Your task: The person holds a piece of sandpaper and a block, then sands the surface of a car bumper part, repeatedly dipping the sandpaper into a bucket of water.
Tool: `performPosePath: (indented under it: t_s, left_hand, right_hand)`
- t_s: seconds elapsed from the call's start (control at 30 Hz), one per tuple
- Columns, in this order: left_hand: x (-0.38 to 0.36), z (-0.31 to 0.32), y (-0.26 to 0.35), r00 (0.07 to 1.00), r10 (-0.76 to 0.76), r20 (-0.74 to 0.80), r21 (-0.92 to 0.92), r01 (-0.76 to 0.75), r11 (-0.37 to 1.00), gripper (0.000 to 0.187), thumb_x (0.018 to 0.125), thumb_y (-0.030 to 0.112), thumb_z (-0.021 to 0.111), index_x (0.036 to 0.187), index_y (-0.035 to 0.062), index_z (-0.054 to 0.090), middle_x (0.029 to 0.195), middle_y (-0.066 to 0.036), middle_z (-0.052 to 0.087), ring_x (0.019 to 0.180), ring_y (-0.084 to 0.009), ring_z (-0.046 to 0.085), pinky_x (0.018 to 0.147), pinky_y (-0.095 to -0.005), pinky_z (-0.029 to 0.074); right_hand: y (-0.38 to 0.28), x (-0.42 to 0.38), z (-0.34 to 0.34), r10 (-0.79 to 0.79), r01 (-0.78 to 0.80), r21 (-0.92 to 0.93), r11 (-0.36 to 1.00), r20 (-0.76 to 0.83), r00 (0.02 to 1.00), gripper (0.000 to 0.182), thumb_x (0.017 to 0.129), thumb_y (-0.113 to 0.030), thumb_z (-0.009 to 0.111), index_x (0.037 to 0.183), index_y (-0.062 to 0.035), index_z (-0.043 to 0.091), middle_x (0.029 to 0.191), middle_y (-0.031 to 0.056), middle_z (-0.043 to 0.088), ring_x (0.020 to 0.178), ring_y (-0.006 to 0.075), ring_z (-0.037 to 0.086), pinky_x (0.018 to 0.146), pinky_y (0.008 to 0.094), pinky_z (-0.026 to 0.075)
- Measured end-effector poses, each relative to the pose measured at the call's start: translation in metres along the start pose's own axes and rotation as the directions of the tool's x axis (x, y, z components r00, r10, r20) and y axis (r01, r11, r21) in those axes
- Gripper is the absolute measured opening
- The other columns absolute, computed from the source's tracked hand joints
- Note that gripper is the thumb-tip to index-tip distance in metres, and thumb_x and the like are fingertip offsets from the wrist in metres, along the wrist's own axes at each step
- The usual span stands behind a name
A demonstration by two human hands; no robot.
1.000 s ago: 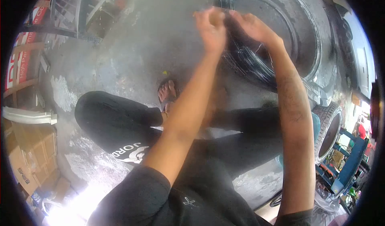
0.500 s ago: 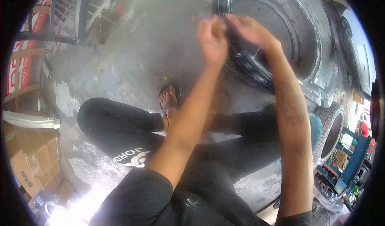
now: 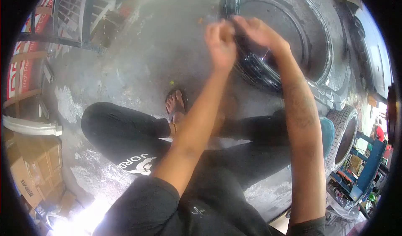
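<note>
A wet, glossy black tyre (image 3: 268,78) lies on its side on the concrete floor at the upper right. My left hand (image 3: 221,45) is by the tyre's outer left edge, its fingers curled in and slightly blurred. Close beside it, my right hand (image 3: 260,33) reaches over the tyre's left side, with its fingers bent and thumb side toward the left hand. The two hands almost meet above the dark rubber. Whatever may be between the fingers is too small or hidden to make out.
Another tyre (image 3: 344,137) stands near my right leg, beside a blue metal stand (image 3: 368,169). Cardboard boxes (image 3: 37,165) and a white curved piece (image 3: 31,126) are at the left. A metal frame (image 3: 86,18) stands upper left. My sandalled foot (image 3: 176,104) is below the hands.
Both hands stay at the tyre's left side and have shifted only slightly, the right one a little to the left. The view has moved very slightly.
</note>
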State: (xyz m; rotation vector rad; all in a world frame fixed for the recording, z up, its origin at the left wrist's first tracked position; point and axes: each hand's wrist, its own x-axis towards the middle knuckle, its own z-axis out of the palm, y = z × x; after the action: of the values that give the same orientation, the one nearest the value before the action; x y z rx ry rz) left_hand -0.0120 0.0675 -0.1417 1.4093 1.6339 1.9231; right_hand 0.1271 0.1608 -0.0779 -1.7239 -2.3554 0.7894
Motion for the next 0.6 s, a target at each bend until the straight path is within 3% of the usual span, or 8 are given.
performPosePath:
  t_s: [0.07,0.1,0.13,0.2,0.23,0.37,0.47,0.6]
  left_hand:
    - [-0.002,0.004,-0.012,0.998,-0.011,-0.061,-0.04,0.008,0.999,0.03,0.091,0.004,0.075,0.119,0.0009,0.066,0.114,-0.019,0.063,0.107,-0.0363,0.063,0.097,-0.0438,0.051]
    - [-0.006,0.003,-0.009,0.998,-0.019,-0.053,-0.023,0.018,1.0,0.03,0.091,0.005,0.076,0.119,0.001,0.066,0.114,-0.019,0.063,0.107,-0.0362,0.063,0.097,-0.0436,0.051]
    - [-0.004,0.002,-0.005,0.999,-0.014,-0.05,-0.01,0.013,1.0,0.03,0.091,0.006,0.077,0.119,0.0011,0.066,0.114,-0.018,0.063,0.107,-0.0361,0.063,0.097,-0.0435,0.051]
    - [-0.004,0.001,0.001,0.998,-0.069,-0.004,-0.003,0.069,0.998,0.03,0.091,0.005,0.077,0.118,0.0009,0.065,0.114,-0.018,0.063,0.106,-0.0363,0.063,0.095,-0.0433,0.051]
    - [0.001,0.001,-0.004,0.999,-0.032,-0.022,-0.014,0.032,0.999,0.03,0.091,0.006,0.077,0.117,0.0009,0.065,0.114,-0.018,0.063,0.106,-0.0364,0.063,0.095,-0.0438,0.051]
    - [-0.004,0.003,-0.005,0.997,-0.025,-0.074,-0.04,0.022,0.999,0.027,0.092,0.007,0.077,0.116,0.0019,0.066,0.112,-0.018,0.063,0.106,-0.0354,0.064,0.094,-0.0431,0.052]
    - [-0.004,0.002,-0.002,0.999,-0.035,-0.017,-0.001,0.035,0.999,0.027,0.092,0.006,0.076,0.117,0.0025,0.066,0.115,-0.017,0.062,0.104,-0.0333,0.063,0.091,-0.0399,0.053]
    - [-0.002,0.006,-0.006,0.991,-0.068,-0.113,-0.115,0.055,0.992,0.026,0.093,0.008,0.076,0.117,0.0017,0.067,0.112,-0.017,0.062,0.103,-0.0324,0.064,0.09,-0.0403,0.053]
  right_hand:
    - [0.01,0.009,0.005,-0.041,0.045,-0.038,0.998,0.099,0.994,0.053,0.113,-0.043,0.041,0.136,-0.0015,0.063,0.113,0.0324,0.071,0.114,0.0456,0.067,0.098,0.0467,0.052]
    - [0.021,0.01,0.01,-0.143,0.143,0.01,0.99,0.021,0.989,0.088,0.102,-0.073,0.045,0.115,0.01,0.071,0.117,0.0352,0.07,0.118,0.0487,0.067,0.103,0.0485,0.052]
    - [0.023,0.012,0.01,-0.153,0.153,0.004,0.988,0.01,0.988,0.088,0.102,-0.073,0.045,0.115,0.01,0.071,0.117,0.0352,0.07,0.118,0.0487,0.067,0.103,0.0485,0.052]
    - [0.025,0.007,0.011,-0.437,0.429,-0.257,0.866,0.03,0.899,0.05,0.113,-0.041,0.041,0.138,-0.0033,0.061,0.109,0.0304,0.072,0.109,0.0437,0.069,0.094,0.0459,0.053]
    - [-0.017,-0.005,-0.012,0.046,-0.038,-0.067,0.997,0.133,0.99,0.057,0.111,-0.049,0.043,0.128,-0.0004,0.068,0.108,0.0299,0.073,0.106,0.0417,0.071,0.093,0.0444,0.052]
    - [-0.004,-0.005,-0.002,-0.201,0.203,0.054,0.978,-0.038,0.979,0.065,0.109,-0.056,0.045,0.12,0.0016,0.072,0.106,0.031,0.074,0.101,0.0365,0.073,0.093,0.0431,0.051]
    - [0.016,0.007,0.003,-0.262,0.289,-0.215,0.933,0.149,0.954,0.042,0.114,-0.041,0.038,0.154,-0.0296,0.048,0.112,0.0308,0.069,0.107,0.0481,0.069,0.094,0.0488,0.056]
    - [0.019,0.009,0.01,-0.114,0.119,-0.06,0.991,0.078,0.99,0.047,0.114,-0.026,0.038,0.159,-0.0116,0.04,0.102,0.032,0.068,0.097,0.0489,0.07,0.091,0.0487,0.057]
